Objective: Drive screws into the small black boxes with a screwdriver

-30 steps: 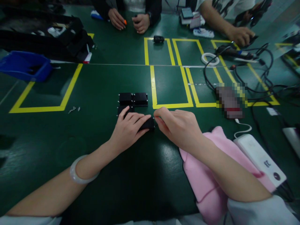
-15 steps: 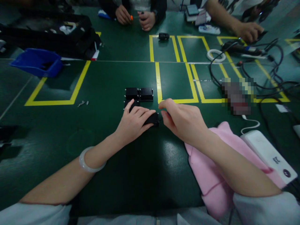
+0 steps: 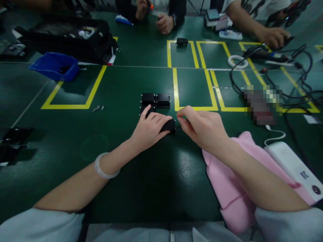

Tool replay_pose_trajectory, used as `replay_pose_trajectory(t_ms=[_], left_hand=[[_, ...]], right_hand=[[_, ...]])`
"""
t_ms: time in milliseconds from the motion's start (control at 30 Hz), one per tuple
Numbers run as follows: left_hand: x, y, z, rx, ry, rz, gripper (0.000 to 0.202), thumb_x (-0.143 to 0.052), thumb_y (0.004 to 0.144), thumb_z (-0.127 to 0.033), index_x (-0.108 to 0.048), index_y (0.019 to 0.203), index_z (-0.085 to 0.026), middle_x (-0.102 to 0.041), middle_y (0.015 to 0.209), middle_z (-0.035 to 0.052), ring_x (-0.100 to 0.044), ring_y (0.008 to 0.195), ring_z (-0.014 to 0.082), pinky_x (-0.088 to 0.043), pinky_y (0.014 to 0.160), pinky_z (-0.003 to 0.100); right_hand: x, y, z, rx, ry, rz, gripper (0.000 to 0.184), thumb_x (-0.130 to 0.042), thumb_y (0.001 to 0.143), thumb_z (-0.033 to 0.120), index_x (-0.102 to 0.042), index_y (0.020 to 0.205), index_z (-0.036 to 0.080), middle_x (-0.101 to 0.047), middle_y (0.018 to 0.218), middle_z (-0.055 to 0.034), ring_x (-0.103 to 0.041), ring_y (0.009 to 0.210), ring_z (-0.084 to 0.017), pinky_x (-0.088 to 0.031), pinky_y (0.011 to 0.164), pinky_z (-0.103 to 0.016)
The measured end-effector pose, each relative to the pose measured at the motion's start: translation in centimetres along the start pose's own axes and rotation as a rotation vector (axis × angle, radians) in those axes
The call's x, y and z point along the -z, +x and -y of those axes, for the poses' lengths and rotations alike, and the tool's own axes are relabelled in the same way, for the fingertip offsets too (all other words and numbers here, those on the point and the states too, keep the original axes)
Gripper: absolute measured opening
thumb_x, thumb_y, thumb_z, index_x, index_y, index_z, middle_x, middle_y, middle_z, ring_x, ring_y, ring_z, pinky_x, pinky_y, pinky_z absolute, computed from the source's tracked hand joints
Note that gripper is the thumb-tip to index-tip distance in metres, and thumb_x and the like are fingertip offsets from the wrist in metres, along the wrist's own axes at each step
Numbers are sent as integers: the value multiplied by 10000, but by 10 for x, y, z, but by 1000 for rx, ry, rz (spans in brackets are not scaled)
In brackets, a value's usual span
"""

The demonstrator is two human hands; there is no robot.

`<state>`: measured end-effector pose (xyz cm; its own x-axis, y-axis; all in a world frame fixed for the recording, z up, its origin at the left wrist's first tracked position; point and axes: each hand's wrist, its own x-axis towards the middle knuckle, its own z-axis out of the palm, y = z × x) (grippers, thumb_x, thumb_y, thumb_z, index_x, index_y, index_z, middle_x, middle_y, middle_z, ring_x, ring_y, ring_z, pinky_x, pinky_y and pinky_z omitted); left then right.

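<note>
My left hand [image 3: 148, 129] lies over a group of black blocks [image 3: 147, 98], its thumb and fingers closed round the nearest black block [image 3: 169, 125]. Small silvery screw ends show at the blocks' sides. Just right of that block, my right hand [image 3: 202, 126] is closed in a pinch. A thin dark rod [image 3: 178, 127] shows between its fingertips and the block's right end; its kind is too small to tell. Another black block [image 3: 163, 100] sits behind my left fingers, beside the group on the green table.
Loose screws [image 3: 98, 108] lie left of the blocks. A blue bin [image 3: 55, 65] and a black tray [image 3: 101, 43] stand at the far left. Pink cloth [image 3: 227, 178], a white power bank [image 3: 290, 164] and cables are on the right. Co-workers' hands [image 3: 165, 23] are across the table.
The view has shifted slightly, so the table appears farther right. Both my hands keep their grip at the block. A co-worker's hand opposite has lifted.
</note>
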<state>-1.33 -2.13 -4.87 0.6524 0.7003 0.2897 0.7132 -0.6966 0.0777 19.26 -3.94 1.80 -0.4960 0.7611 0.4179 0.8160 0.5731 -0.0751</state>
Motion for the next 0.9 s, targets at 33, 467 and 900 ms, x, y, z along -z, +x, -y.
replay_pose_trajectory(t_ms=[33, 467, 900], left_hand=[[0, 0, 0, 1, -2, 2, 391, -537, 935, -377, -553, 1267, -170, -666, 1147, 83, -571, 1122, 269, -223, 1171, 590], [2, -7, 0, -1, 58, 3, 428, -558, 922, -341, -524, 1317, -179, -622, 1217, 95, -545, 1165, 283, -215, 1175, 595], [-1, -9, 1, 5, 41, -23, 401, -507, 956, -335, -529, 1319, -165, -635, 1188, 97, -554, 1145, 269, -236, 1166, 591]], right_hand=[[0, 0, 0, -3, 3, 0, 294, -349, 968, 282, -615, 921, 167, -635, 624, 17, -567, 533, -94, -243, 511, -238], [0, -1, 3, 19, 15, -9, 271, -363, 965, 264, -612, 979, 159, -684, 725, 5, -617, 593, -104, -280, 531, -238], [-3, -1, 1, 26, -5, -48, 268, -397, 963, 304, -611, 936, 145, -602, 586, 38, -560, 500, -98, -263, 483, -226]])
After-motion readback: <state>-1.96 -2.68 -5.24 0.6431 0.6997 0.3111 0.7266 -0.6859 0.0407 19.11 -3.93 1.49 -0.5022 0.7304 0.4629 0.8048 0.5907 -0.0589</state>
